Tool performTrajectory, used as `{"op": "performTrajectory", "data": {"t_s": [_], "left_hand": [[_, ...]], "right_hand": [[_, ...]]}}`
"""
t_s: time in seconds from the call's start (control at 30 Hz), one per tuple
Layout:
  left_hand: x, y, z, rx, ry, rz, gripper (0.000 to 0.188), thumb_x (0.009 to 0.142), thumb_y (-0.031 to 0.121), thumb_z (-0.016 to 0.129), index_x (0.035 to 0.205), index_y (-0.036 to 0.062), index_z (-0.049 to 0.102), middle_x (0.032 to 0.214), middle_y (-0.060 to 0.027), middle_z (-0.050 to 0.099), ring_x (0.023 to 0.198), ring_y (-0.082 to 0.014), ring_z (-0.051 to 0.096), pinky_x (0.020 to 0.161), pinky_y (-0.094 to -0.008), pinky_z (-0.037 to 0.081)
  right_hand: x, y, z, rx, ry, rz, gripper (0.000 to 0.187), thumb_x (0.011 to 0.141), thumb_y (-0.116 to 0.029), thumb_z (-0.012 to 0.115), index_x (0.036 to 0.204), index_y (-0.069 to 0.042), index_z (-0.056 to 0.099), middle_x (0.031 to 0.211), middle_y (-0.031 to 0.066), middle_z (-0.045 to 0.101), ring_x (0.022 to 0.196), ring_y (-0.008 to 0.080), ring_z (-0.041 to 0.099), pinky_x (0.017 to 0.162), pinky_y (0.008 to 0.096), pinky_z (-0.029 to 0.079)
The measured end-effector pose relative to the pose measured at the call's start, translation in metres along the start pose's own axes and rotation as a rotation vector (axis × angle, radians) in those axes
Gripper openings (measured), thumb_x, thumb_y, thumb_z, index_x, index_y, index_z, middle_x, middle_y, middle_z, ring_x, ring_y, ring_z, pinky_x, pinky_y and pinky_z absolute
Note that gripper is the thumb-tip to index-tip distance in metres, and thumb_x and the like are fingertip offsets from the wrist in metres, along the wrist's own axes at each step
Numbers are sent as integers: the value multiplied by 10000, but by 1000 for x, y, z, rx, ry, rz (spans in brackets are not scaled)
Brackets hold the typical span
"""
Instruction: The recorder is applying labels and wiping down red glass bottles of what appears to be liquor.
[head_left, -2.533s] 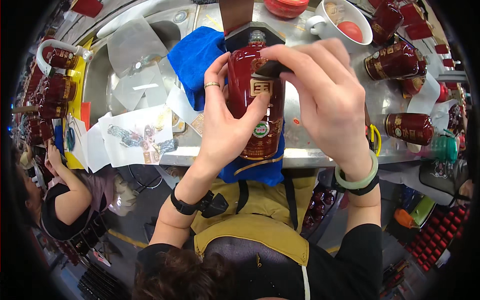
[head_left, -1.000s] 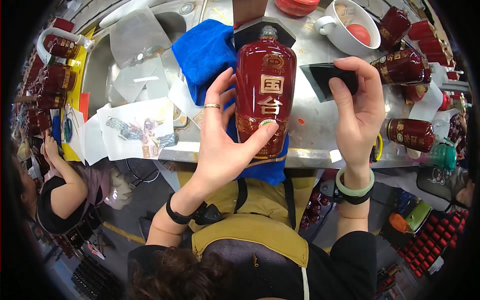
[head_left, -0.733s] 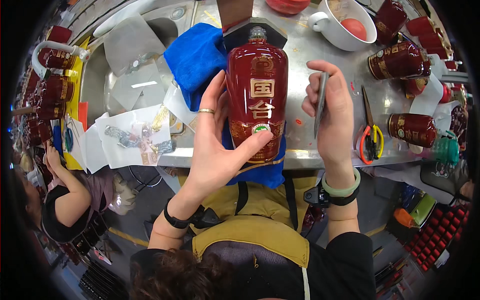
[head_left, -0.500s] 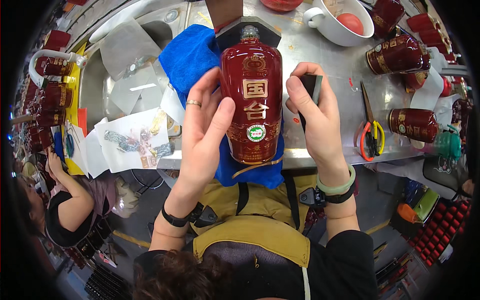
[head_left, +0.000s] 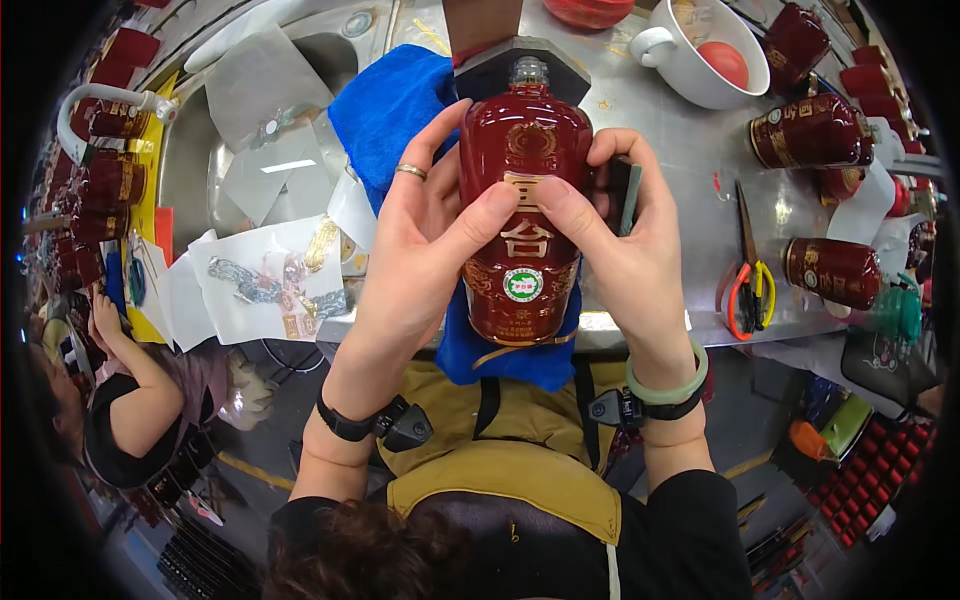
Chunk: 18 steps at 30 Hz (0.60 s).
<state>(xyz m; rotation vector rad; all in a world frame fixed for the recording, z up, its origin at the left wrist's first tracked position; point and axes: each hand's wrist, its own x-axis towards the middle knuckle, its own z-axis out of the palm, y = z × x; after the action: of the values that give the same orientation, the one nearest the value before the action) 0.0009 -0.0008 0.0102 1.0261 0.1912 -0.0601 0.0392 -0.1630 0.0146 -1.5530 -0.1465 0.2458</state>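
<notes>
A glossy dark red bottle (head_left: 517, 318) with gold decoration and a round green-and-white sticker lies in front of me, its clear neck pointing away. My left hand (head_left: 415, 250) clasps its left side, with the thumb on the front. From the right, my right hand (head_left: 640, 250) rests its thumb on the gold label. A dark flat block (head_left: 630, 200) sits between that hand's fingers and the bottle. Blue cloth (head_left: 395, 115) lies beside the bottle, and more blue cloth shows beneath its base. Behind the neck is a dark angular stand (head_left: 570, 75).
Scissors with red and yellow handles (head_left: 745, 295) lie at right. Beyond them are more red bottles (head_left: 832, 272) and a white mug (head_left: 690, 65) holding something red. Left are a sink (head_left: 190, 190) and white sheets with foil-like decals (head_left: 240, 325). Another person (head_left: 140, 400) works at far left.
Both thumbs have come onto the bottle's front, covering part of the gold label. My right hand has closed in on the bottle with the dark block. The view has shifted slightly.
</notes>
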Motion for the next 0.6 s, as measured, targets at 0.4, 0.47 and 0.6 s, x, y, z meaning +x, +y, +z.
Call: {"op": "performTrajectory", "data": {"t_s": [0.4,0.47,0.6], "left_hand": [[3,2,-1,-69,-6,-27,746,930,87,732,1500,0,258,1399,-187,524,1281,-231,542,1095,-383,446],[3,1,-2,-69,-4,-26,746,930,87,732,1499,1,258,1399,-188,524,1281,-232,541,1096,-385,445],[4,0,-3,-66,-2,-24,742,929,81,731,1497,-1,261,1395,-188,528,1278,-233,545,1096,-388,447]], "right_hand": [[-2,-4,2,147,-34,29,336,933,-104,745,1089,-43,454,1039,51,600,939,88,578,813,244,504],[-2,-1,1,136,-36,29,335,935,-102,742,1093,-42,453,1045,52,595,948,89,578,820,244,504],[-1,-3,2,120,-29,27,336,936,-101,741,1098,-40,452,1047,53,579,965,91,575,833,246,500]]}}
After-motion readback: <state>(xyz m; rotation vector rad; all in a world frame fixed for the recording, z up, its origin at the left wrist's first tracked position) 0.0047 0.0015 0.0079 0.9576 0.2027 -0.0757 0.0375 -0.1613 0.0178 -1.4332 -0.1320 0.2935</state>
